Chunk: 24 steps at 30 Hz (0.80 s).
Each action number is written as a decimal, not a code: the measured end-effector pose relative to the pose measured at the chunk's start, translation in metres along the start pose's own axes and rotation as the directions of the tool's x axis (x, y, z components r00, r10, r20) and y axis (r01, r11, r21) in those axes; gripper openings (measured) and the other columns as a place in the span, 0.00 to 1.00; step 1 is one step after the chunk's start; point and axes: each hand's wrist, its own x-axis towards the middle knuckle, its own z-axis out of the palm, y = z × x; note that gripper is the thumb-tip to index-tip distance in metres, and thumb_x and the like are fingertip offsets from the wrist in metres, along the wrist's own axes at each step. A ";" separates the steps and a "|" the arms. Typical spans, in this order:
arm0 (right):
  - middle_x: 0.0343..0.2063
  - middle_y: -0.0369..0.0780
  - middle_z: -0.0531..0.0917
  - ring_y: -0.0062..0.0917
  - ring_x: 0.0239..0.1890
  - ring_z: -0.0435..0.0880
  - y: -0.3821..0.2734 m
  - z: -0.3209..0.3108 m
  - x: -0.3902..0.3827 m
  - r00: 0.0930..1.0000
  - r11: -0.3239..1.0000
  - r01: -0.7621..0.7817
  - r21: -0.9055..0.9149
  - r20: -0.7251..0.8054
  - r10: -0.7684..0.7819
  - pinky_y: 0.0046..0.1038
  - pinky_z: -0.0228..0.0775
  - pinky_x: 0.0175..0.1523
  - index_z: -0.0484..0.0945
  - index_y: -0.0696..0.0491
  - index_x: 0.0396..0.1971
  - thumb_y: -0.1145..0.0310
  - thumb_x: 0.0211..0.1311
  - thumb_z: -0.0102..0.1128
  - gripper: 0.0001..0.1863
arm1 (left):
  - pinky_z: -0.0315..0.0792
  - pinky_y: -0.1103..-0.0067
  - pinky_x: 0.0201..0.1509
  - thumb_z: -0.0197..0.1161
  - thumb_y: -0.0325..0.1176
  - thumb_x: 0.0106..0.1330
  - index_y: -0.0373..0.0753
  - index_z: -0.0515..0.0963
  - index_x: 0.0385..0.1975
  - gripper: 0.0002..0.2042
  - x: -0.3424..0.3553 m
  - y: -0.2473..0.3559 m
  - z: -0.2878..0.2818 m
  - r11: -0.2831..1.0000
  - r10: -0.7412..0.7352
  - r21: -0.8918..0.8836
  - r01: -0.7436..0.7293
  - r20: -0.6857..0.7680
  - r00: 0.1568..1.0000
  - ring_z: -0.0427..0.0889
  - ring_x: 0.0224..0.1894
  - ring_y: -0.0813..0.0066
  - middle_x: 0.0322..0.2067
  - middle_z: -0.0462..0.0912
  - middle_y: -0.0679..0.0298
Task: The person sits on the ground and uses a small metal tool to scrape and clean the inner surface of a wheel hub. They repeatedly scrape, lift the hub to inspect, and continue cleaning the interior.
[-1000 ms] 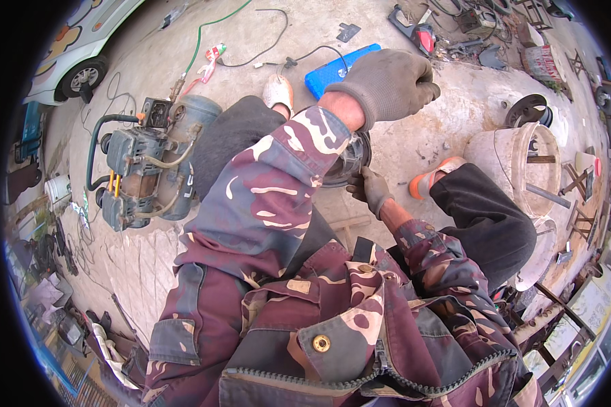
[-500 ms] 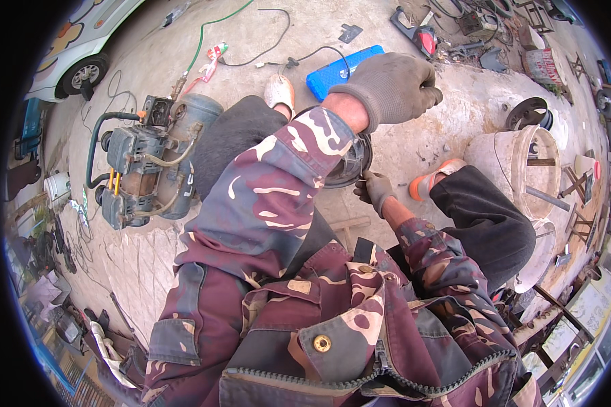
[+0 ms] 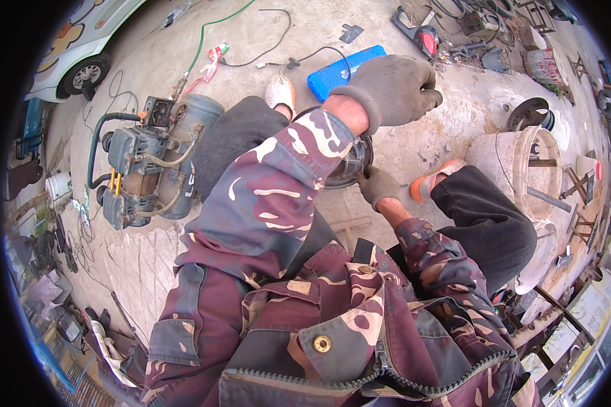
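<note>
Grey-brown knit gloves covered both of the person's hands above a concrete floor. The left hand (image 3: 392,93), reaching across from a camouflage sleeve (image 3: 261,186) patterned in maroon, slate and cream, hung beyond a black, round, wheel-like part (image 3: 361,163). That part sat between the person's legs, partly hidden under the left forearm. The left fingers curled inward; whether they gripped anything could not be told. The right hand (image 3: 380,186) was at the part's lower right edge.

The right hand had changed most: 1 second earlier its fingers hung loosely apart; now its back faced up and its fingertips were lost from sight at the edge, so a grip could not be confirmed. The left hand had barely moved.

Pale marking on the flat blue plastic case (image 3: 332,76) near the left wrist was too small to read. Lettering ran around a red-and-white container (image 3: 544,66) at upper right, and cartoon-like artwork decorated a white vehicle (image 3: 102,30) at upper left.
</note>
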 end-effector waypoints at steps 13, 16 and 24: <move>0.37 0.42 0.90 0.30 0.30 0.91 0.017 0.034 0.027 0.960 0.536 -0.275 0.798 0.253 0.115 0.29 0.81 0.32 0.79 0.61 0.54 0.57 0.77 0.54 0.21 | 0.79 0.65 0.53 0.63 0.47 0.70 0.39 0.87 0.44 0.17 0.001 0.003 0.001 1.000 -0.002 0.004 0.002 0.022 1.000 0.89 0.43 0.57 0.37 0.90 0.54; 0.37 0.42 0.90 0.29 0.30 0.91 0.018 0.030 0.026 0.962 0.700 -0.265 0.663 0.231 0.145 0.27 0.80 0.32 0.81 0.59 0.52 0.54 0.77 0.54 0.22 | 0.79 0.66 0.52 0.63 0.47 0.70 0.39 0.87 0.44 0.17 0.001 0.003 0.002 1.000 -0.011 0.005 0.010 0.026 1.000 0.89 0.43 0.57 0.37 0.90 0.54; 0.33 0.35 0.87 0.24 0.29 0.88 0.029 0.045 0.039 0.905 0.223 -0.424 0.878 0.421 0.062 0.27 0.77 0.31 0.79 0.52 0.49 0.55 0.80 0.53 0.16 | 0.79 0.66 0.52 0.63 0.46 0.70 0.39 0.87 0.44 0.17 0.001 0.003 0.003 1.000 -0.011 0.016 0.010 0.061 0.998 0.89 0.44 0.57 0.38 0.90 0.54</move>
